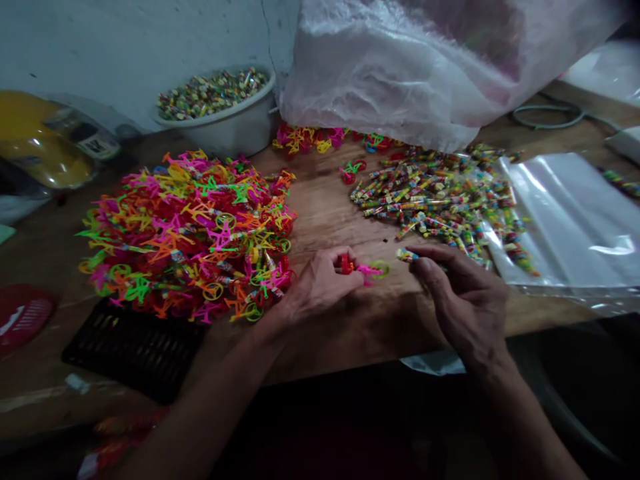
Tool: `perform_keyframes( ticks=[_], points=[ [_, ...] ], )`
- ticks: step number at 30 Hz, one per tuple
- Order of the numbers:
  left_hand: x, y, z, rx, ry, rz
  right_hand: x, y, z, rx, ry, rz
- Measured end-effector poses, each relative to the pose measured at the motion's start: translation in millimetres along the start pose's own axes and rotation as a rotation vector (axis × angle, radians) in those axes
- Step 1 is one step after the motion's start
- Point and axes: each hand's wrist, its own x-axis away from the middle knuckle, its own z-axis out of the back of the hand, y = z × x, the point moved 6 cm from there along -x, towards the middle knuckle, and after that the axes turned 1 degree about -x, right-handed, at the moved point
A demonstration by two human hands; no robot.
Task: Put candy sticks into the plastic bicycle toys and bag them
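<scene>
My left hand (325, 280) is closed on a small plastic toy bicycle (370, 270) with a pink frame, a red part by the fingers and a yellow-green wheel. Facing it, my right hand (463, 293) pinches a thin wrapped candy tube (407, 255) between thumb and fingers. The bicycle and the tube are apart. Left of my left hand lies a big heap of bright toy bicycles (200, 233), some with candy tubes among them. A pile of candy tubes (435, 193) spreads beyond my right hand.
A white tub (225, 133) full of small wrapped candies stands against the wall. A large plastic bag (380, 80) sits at the back. Clear plastic bags (585, 213) lie right, a black slatted tray (135, 347) left. The wooden table's (320, 207) front edge runs under my arms.
</scene>
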Motion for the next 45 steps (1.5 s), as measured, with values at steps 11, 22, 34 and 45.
perform_keyframes(
  ticks=[11, 22, 34, 45],
  points=[
    [7.3, -0.7, -18.5, 0.668, -0.318, 0.225, 5.5, 20.1, -23.5, -0.153, -0.3, -0.18],
    [20.9, -1.7, -22.2, 0.767, -0.383, 0.327, 7.4, 26.1, -26.0, -0.24, -0.49, -0.177],
    [23.0, -9.6, -17.2, 0.818, -0.46, 0.311, 6.3, 1.4, -28.1, -0.031, -0.534, 0.132],
    [16.0, -19.3, -24.8, 0.771, -0.349, 0.331, 8.5, -6.4, -33.4, 0.167, -0.566, 0.146]
  ],
)
